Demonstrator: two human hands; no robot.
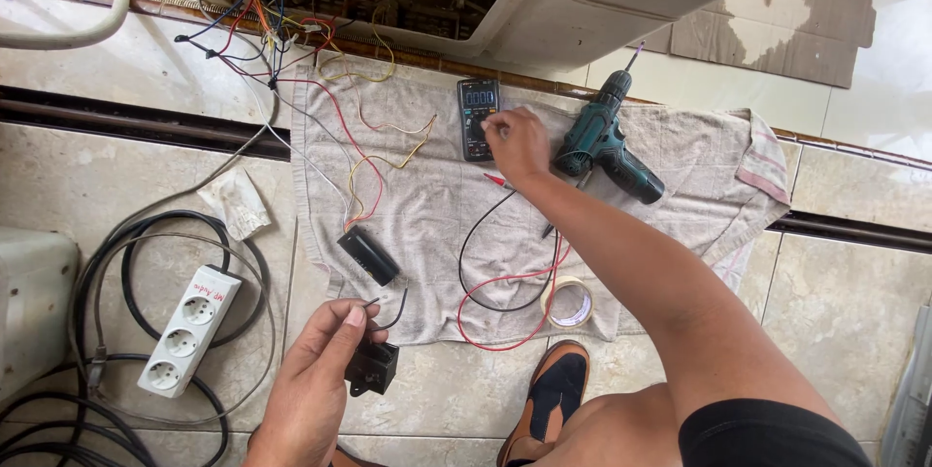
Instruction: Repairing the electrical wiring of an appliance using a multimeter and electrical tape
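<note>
While the opened appliance housing (544,1) lies across the far edge of the tiled floor with its bundle of coloured wires (291,50) spilling out, testing looks only begun. A grey towel (427,205) carries the gear — a green cordless drill (604,142) near its far right corner, a tape roll (569,303) at its near edge. The right hand (519,145) rests on the multimeter (478,117) at the far edge, fingers together on its dial; the probe leads (505,283) lie loose and unconnected. The left hand (320,370) pinches the lead of a small black component (372,368), just off the towel's near edge — no reading appears taken yet.
</note>
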